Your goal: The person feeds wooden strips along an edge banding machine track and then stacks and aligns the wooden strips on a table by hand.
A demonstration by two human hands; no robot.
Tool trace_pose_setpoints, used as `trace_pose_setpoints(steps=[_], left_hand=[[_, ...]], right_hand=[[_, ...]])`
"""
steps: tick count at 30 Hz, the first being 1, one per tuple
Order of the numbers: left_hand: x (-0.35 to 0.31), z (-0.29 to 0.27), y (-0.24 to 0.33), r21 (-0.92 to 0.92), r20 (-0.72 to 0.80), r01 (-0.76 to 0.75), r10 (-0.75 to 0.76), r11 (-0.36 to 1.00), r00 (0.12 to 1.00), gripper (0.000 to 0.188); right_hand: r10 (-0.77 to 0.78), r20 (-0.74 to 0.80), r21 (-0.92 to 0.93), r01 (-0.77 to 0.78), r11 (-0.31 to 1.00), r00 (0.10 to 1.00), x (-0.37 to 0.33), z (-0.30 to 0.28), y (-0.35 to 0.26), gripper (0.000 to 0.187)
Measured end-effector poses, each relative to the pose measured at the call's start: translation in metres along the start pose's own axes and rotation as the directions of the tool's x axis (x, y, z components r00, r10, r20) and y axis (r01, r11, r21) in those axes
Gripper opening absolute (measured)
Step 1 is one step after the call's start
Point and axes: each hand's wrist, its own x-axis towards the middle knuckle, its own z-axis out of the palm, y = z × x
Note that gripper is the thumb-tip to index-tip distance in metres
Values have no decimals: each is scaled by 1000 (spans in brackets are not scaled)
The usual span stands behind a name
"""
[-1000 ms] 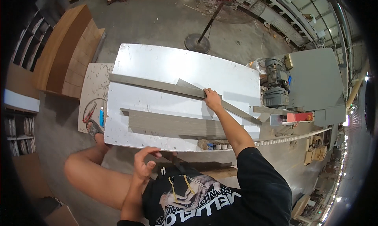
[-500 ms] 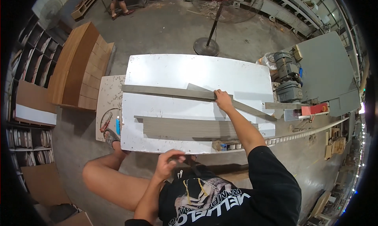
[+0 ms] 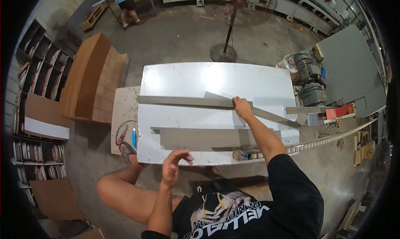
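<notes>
My right hand point(image 3: 242, 107) is closed over the right end of a long grey strip of board point(image 3: 187, 101), which lies across the white table point(image 3: 200, 78). Beneath that end, a second grey strip point(image 3: 275, 117) slants toward the table's right edge. Nearer to me lies a stack of grey strips point(image 3: 204, 138), lined up side to side. My left hand point(image 3: 171, 167) is raised at the table's front edge, just short of the stack. Its fingers are bent but apart, with nothing in them.
A row of white rollers point(image 3: 308, 146) runs off the front right corner. Grey motors point(image 3: 310, 72) stand to the right, and a pedestal fan point(image 3: 227, 51) behind the table. Leftward are a low side board point(image 3: 125, 97), a wooden cabinet point(image 3: 85, 76) and shelves. Another person point(image 3: 125, 3) stands far back.
My left hand has lifted and its fingers have opened out more. The right hand keeps its hold on the strip. The whole view has shifted slightly.
</notes>
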Motion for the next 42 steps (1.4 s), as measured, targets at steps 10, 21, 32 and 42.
trace_pose_setpoints(steps=[10, 21, 32, 42], left_hand=[[2, -1, -10, -19, 29, -43, 43, 999, 999, 89], [9, -9, -17, -7, 69, -42, 42, 999, 997, 90], [0, -16, -7, 19, 123, 39, -41, 999, 992, 90], [-30, -60, 46, -17, -6, 16, -16, 1000, 1000, 101]], right_hand=[[36, -32, 35, -34, 999, 999, -6, 1, -9, 37], [39, -41, -12, -40, 999, 998, -1, 13, -6, 42], [48, -28, 49, -47, 998, 998, -1, 0, -9, 42], [6, -18, 6, -6, 1000, 1000, -2, -5, -12, 45]])
